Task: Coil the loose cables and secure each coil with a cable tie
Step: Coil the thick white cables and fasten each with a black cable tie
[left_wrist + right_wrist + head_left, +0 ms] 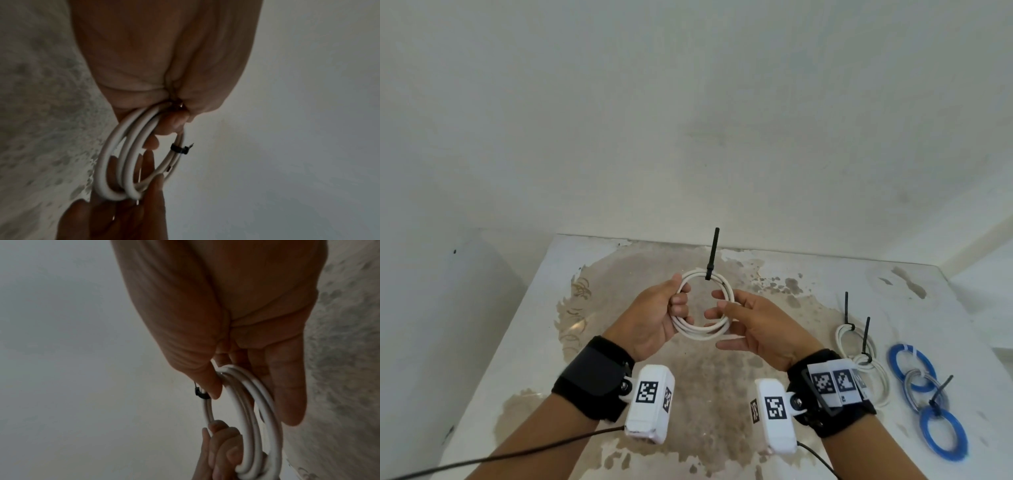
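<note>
Both hands hold one white cable coil above the table: the left hand curls round its left side, the right hand pinches its right side. One black tie sticks straight up from the top. Fingers hide parts of the loop. Two white coils and two blue coils lie further right.

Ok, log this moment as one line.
white coil: held above table, loops bunched | cable tie: on coil, tail up | left hand: grips coil | right hand: pinches opposite side
</note>
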Demonstrator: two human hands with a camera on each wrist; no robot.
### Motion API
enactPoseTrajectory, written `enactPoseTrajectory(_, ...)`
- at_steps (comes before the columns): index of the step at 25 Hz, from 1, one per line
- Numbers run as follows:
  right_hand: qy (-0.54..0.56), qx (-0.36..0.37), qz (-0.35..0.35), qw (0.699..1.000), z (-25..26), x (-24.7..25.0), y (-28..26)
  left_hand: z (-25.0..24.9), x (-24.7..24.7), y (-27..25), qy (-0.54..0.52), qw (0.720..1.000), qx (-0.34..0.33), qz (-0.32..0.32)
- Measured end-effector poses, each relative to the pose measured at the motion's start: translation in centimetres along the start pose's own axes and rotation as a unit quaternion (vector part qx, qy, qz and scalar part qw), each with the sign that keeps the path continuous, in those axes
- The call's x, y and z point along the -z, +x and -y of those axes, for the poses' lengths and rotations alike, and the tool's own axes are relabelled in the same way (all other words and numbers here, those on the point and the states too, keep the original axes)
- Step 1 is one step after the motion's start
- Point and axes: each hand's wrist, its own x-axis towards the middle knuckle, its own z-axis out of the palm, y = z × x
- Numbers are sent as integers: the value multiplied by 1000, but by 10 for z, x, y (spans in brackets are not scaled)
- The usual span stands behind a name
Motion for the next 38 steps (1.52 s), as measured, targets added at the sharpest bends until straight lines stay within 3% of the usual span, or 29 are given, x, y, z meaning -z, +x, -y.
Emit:
enactPoseTrajectory(4,12,19,9,1000,-3,-1,1,3,2,-1,-13,1000,5,-5)
enactPoseTrajectory(6,1,28,22,999,-2,2,0,1,3,-3,52,999,8,-6)
enactPoseTrajectory(9,-12,29,52,998,-1,1,-3,-7,-4,-7,208,976,-46,-36)
enactPoseTrajectory(12,-39,28,57,997,-3,-4,-7,-7,-14,-10,253,961,-102,-43)
enactPoseTrajectory(14,-70,15,62,995,-1,-4,-9,-6,-15,-11,250,961,-101,-58)
enactPoseTrajectory(17,-112,26,25,993,11,-3,-7,-4,-15,-13,244,966,-75,-52)
enactPoseTrajectory(23,-59,106,-104,987,24,-18,11,5,-24,-16,263,961,-73,-53)
enactPoseTrajectory(29,-65,146,-140,977,31,-23,14,7,-26,-17,280,952,-111,-59)
enactPoseTrajectory(34,-51,223,-176,957,35,-36,7,7,-29,-16,340,912,-227,-30)
enactPoseTrajectory(36,-50,228,-186,954,39,-35,9,7,-30,-14,384,882,-272,-24)
enactPoseTrajectory(38,-39,224,-190,955,42,-32,12,6,-31,-10,400,871,-283,-26)
